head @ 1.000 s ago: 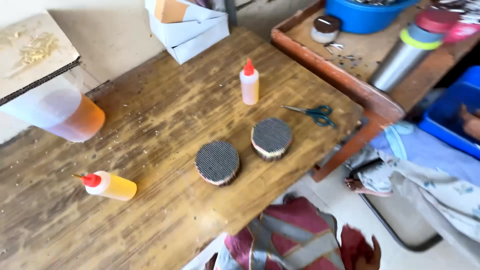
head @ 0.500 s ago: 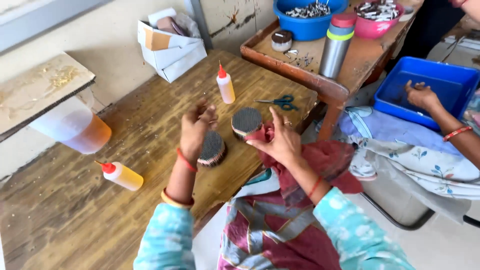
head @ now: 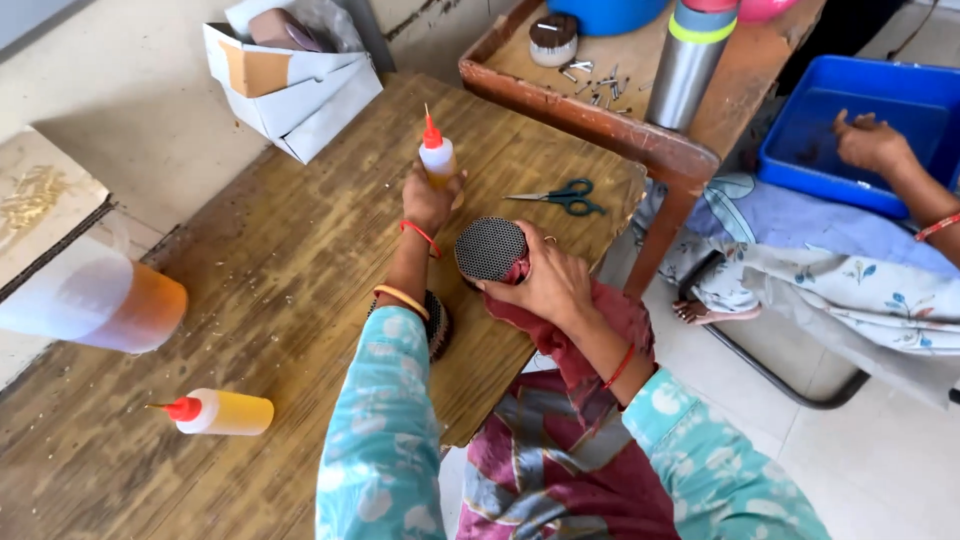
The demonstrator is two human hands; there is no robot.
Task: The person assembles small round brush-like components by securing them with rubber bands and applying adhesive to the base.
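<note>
The left hand (head: pixel 430 198) has its grip tight around the glue bottle (head: pixel 437 160), the right hand (head: pixel 545 285) holds the round brush (head: pixel 490 248), and no glue is on it yet.

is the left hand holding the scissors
No, the left hand grips the red-tipped squeeze bottle, while the scissors lie untouched on the wooden table.
</note>
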